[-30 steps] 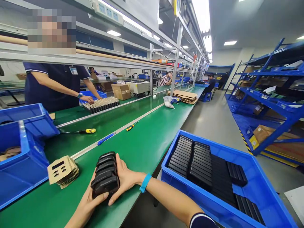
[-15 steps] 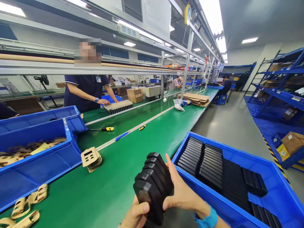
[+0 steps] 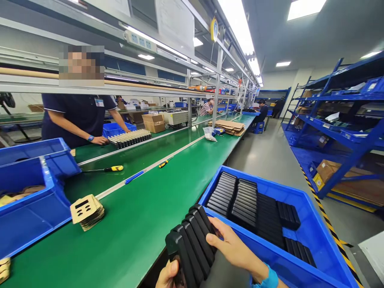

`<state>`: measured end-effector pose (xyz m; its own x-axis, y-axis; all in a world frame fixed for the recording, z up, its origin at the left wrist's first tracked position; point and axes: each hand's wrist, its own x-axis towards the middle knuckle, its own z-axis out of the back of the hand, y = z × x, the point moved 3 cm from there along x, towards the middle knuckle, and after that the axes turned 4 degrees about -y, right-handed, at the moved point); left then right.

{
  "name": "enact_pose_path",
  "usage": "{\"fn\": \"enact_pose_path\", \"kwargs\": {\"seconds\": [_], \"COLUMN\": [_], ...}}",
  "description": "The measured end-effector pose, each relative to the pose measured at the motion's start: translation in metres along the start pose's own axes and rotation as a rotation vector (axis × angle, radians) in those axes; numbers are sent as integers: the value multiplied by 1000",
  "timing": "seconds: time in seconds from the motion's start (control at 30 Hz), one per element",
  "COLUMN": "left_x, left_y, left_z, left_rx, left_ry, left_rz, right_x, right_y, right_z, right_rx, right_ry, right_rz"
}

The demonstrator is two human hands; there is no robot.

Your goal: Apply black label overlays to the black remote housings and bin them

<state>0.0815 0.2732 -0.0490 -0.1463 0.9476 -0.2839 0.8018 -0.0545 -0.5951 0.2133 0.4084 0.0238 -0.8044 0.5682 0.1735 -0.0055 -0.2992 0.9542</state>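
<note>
A stack of several black plastic housings (image 3: 192, 244) is held between my two hands at the lower middle, tilted over the bench's near edge. My left hand (image 3: 168, 275) is closed on the near end of the stack, thumb on its side; its other fingers are mostly hidden. My right hand (image 3: 229, 245) grips the far end from the right, thumb laid across the top. Right beside it stands a blue bin (image 3: 300, 276) with rows of similar black housings (image 3: 246, 204) packed on edge.
On the green bench (image 3: 129, 224) lie a stack of tan cut-out sheets (image 3: 87, 212), a blue pen (image 3: 134, 177) and yellow-handled screwdrivers (image 3: 114, 168). Blue bins (image 3: 30, 224) stand at left. A co-worker (image 3: 78, 116) handles a tray of parts (image 3: 129, 138) across the bench. Blue shelving (image 3: 336, 116) is at right.
My view has turned right, so the bench things sit further left. The stack is lower, nearer the bin, and my right hand has closed onto it. The co-worker's hand has shifted beside the tray.
</note>
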Motion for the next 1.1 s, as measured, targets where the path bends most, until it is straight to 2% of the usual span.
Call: {"fn": "enact_pose_path", "kwargs": {"seconds": [0.13,0.2,0.3,0.4,0.47,0.57,0.7,0.77,0.83,0.93,1.0,1.07,1.1], "left_x": [11,16,20,20,20,20,22,24,26,24,20,16,15], "left_y": [10,11,9,6,3,2,7,12,16,20,20,21,21], "left_z": [-13,-19,-19,-8,0,4,2,2,1,-4,-11,-19,-23], "left_rx": [-192,-255,-335,-394,-415,-400,-395,-384,-340,-262,-211,-144,-93], "left_ry": [151,215,258,206,168,137,139,104,24,-94,-137,-130,-99], "left_rz": [105,89,86,92,42,-14,3,42,77,63,25,-4,-27], "right_x": [-2,0,2,-3,-8,-15,-16,-13,-10,-11,-17,-22,-24], "right_y": [-6,-6,-10,-24,-38,-62,-81,-78,-62,-28,-7,5,8], "right_z": [20,46,100,141,149,139,128,124,110,61,19,-10,-15], "right_rx": [-111,-313,-679,-793,-791,-821,-862,-871,-895,-783,-505,-328,-285], "right_ry": [-50,-129,-195,-90,14,96,100,100,77,84,171,201,194], "right_rz": [-48,-54,-96,-153,-189,-260,-435,-502,-491,-296,-134,-116,-133]}}
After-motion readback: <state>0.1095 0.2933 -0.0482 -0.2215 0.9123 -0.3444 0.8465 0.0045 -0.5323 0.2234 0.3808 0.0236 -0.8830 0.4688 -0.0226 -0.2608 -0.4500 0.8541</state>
